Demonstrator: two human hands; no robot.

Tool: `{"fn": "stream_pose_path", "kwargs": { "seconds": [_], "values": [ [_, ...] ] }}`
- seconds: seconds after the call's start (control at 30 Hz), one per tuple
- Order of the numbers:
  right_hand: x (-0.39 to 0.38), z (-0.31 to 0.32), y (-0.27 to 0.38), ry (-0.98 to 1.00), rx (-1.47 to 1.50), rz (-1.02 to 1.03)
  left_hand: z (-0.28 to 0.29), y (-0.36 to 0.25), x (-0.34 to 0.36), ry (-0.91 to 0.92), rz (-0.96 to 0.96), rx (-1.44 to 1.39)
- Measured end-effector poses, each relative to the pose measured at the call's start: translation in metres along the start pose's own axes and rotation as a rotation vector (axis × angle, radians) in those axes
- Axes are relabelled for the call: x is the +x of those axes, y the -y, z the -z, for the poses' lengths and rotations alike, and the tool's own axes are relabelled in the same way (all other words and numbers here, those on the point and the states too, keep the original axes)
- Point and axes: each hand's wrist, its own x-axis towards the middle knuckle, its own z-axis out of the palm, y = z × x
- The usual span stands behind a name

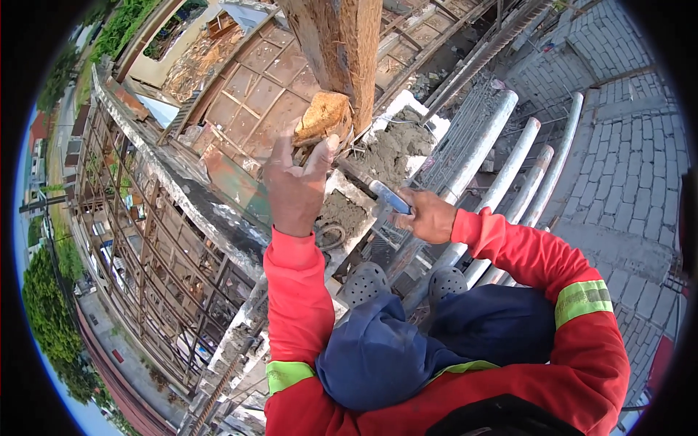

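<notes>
My left hand (pixel 298 182) reaches up with thumb and fingers around a rough orange-brown block (pixel 323 116), which looks like a chunk of wood. The block sits against the foot of an upright timber post (pixel 338 51). My right hand (pixel 429 214) is closed around the blue and pale handle of a hand tool (pixel 389 196). Its thin dark shank points toward the base of the post; the working end is hard to make out. Wet grey mortar (pixel 392 154) lies beside the post, and more mortar (pixel 340 216) fills a white-edged block cavity below my left hand.
My grey clogs (pixel 365 283) stand high on the wall top. Several pale pipes (pixel 502 174) slope at the right, before a grey block wall (pixel 625 145). A rusty steel framework (pixel 153 254) and a concrete ledge (pixel 182 182) lie at the left, with a drop beyond.
</notes>
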Motion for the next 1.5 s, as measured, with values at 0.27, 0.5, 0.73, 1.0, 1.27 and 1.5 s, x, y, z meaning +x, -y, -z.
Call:
{"fn": "stream_pose_path", "kwargs": {
  "seconds": [0.27,0.5,0.73,1.0,1.27,1.5],
  "values": [
    [-0.021,-0.008,-0.008,-0.414,-0.161,0.483,0.003,0.015,-0.001,-0.046,0.014,0.173],
    [-0.012,0.011,0.027,-0.081,-0.02,0.056,-0.002,0.024,-0.001,-0.11,-0.024,-0.014],
    [0.01,-0.005,-0.027,-0.38,-0.221,0.235,-0.006,0.019,0.0,-0.118,-0.05,0.041],
    [-0.017,0.01,0.007,-0.215,0.008,0.066,-0.003,0.022,-0.002,-0.13,-0.028,0.023],
    [0.008,0.014,-0.001,-0.035,0.016,0.003,0.0,0.025,-0.008,-0.14,-0.064,0.123],
    [-0.013,0.004,0.002,-0.332,0.014,0.17,-0.002,0.02,-0.004,-0.164,-0.01,-0.022]
  ]
}}
